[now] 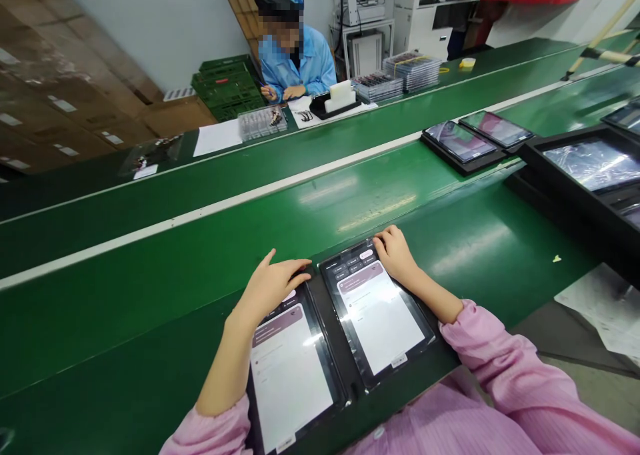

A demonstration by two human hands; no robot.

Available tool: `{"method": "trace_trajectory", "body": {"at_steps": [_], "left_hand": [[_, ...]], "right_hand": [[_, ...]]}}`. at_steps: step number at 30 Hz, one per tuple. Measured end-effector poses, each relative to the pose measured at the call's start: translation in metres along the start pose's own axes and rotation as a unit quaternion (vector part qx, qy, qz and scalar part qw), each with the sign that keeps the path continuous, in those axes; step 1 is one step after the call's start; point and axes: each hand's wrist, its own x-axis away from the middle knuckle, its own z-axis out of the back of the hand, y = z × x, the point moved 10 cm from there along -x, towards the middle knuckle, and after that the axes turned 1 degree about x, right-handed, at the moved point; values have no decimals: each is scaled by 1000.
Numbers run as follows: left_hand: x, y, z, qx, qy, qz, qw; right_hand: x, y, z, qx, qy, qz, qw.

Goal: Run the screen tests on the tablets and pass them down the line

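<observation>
Tablets lit, two in hand: the left tablet [293, 368] and the right tablet [380, 315] lie flat and screen-up on the near edge of the green belt [150, 295]. They sit side by side, almost touching. Each shows a pale page under a mauve header.

We rest our left hand [273, 285] on the far end of the left tablet. Its fingers [295, 268] are pressed together and flat on the glass, with the thumb lifted apart. Our right hand [397, 255] sits at the far right corner of the right tablet, fingers curled close together with the tips on the screen. Neither hand grips anything.

Further along the belt to the right, a shallow black tray [453, 158] carries two more screens. Beyond it, at the belt's right end, a deeper black tray [537, 151] holds a film-covered screen.

Across the belt, a person in a blue coat [310, 61] sits at the far side, with green crates [227, 85] just beside them. Cardboard boxes [60, 95] stand beyond the belt's far left.
</observation>
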Motion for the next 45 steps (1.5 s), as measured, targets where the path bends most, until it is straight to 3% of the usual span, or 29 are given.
{"method": "trace_trajectory", "body": {"at_steps": [7, 13, 15, 19, 20, 23, 26, 29, 31, 33, 36, 40, 45], "left_hand": [[17, 26, -27, 8, -75, -47, 996], [22, 18, -42, -6, -97, -39, 995], [23, 13, -45, -11, -85, -52, 995], [25, 6, -52, -4, -73, -73, 995], [25, 4, -52, -3, -72, -69, 995], [23, -5, -40, -10, -53, -33, 998], [22, -18, -23, 17, -51, 14, 998], [23, -28, -15, 70, -86, 46, 993], [23, -31, -11, 90, -94, 50, 990], [22, -33, -9, 99, -89, 46, 990], [24, -35, -7, 116, -82, 37, 989], [33, -37, -6, 140, -90, 48, 985], [38, -25, -15, 73, -132, 70, 986]], "right_hand": [[1, 3, 5, -75, -9, -22, 997], [-5, 10, 6, -251, -35, -41, 967], [-5, 4, -1, -326, -66, -45, 942], [-1, -9, -17, -504, -138, -62, 851], [-2, -8, -16, -500, -130, -59, 854], [-7, 5, 0, -391, -68, -42, 917], [-8, 14, 16, -300, -30, -37, 953], [-4, -4, 23, -119, -41, 49, 991], [3, -24, 17, -20, -73, 132, 988], [9, -34, 12, 23, -94, 169, 981], [11, -33, 11, 44, -90, 164, 981], [8, -24, 14, -22, -93, 150, 984], [15, -12, -8, -20, -208, 117, 971]]}}
